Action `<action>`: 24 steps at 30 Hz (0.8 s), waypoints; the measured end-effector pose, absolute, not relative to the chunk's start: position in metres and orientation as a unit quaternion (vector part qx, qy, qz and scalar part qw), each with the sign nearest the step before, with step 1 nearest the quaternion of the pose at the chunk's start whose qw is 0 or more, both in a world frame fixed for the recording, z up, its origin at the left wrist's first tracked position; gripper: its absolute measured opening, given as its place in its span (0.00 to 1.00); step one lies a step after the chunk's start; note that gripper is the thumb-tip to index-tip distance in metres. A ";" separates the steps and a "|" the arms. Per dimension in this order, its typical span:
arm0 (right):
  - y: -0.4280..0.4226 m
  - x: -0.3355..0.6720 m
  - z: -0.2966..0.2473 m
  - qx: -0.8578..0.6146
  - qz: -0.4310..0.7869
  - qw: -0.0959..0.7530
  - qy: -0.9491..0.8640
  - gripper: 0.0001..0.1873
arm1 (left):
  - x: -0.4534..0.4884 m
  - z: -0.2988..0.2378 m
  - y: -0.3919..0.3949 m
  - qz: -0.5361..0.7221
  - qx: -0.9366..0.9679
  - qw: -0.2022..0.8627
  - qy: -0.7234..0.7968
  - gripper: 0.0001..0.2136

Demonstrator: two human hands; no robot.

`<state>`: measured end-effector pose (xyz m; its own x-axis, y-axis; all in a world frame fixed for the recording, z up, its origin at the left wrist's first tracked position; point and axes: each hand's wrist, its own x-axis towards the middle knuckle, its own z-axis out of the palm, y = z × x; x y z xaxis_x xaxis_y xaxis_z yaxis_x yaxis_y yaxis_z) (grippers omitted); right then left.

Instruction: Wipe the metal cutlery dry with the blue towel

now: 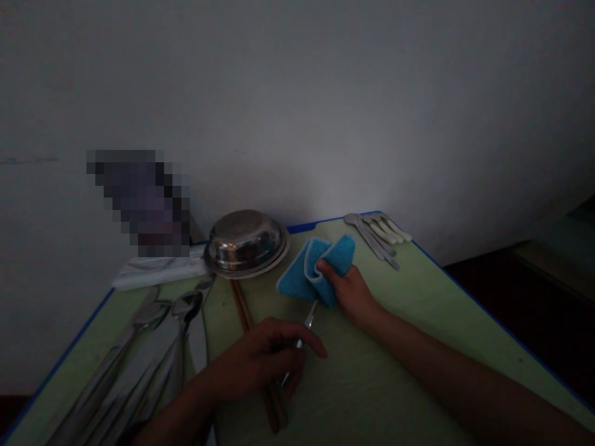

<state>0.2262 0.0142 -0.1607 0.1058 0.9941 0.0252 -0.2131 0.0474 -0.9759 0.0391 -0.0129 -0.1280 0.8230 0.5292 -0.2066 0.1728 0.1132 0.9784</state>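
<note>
In the middle of the head view, my left hand [274, 356] is closed on a slim metal piece of cutlery [310, 316], its index finger stretched out. The far end of this cutlery meets the cloth's lower edge, so I cannot make out its kind. My right hand [351, 291] pinches a folded blue cloth [318, 269] with a pale hem, thumb on top. Below my left hand, a pair of brown chopsticks [244, 310] lies on the green table [395, 371], partly hidden by that hand.
Stacked metal bowls or plates [246, 238] stand upside down near the wall. Left of them lies a white packet [158, 269], with a blurred-out upright object [144, 204] behind. Large spoons and ladles [186, 303] cover the left side. Several spoons and white-handled cutlery [376, 232] lie far right.
</note>
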 end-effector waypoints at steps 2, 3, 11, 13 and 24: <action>0.013 0.226 -0.159 -0.455 0.518 0.588 -0.422 0.12 | 0.040 -0.129 -0.012 0.155 0.655 0.685 0.281 0.08; 0.012 0.225 -0.159 -0.452 0.522 0.590 -0.419 0.12 | 0.040 -0.131 -0.012 0.171 0.649 0.682 0.290 0.09; 0.017 0.219 -0.161 -0.370 0.623 0.624 -0.292 0.12 | 0.052 -0.139 -0.012 0.288 0.592 0.667 0.348 0.09; 0.018 0.219 -0.156 -0.337 0.642 0.628 -0.282 0.13 | 0.052 -0.138 -0.012 0.304 0.583 0.669 0.346 0.11; 0.016 0.231 -0.134 -0.322 0.689 0.621 -0.191 0.20 | 0.047 -0.139 -0.013 0.335 0.567 0.649 0.381 0.18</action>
<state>0.2313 0.0157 -0.1336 -0.0221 0.9781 -0.2068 -0.7320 -0.1568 -0.6630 0.0469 -0.0132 -0.1389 0.4854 0.8669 -0.1133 -0.0032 0.1314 0.9913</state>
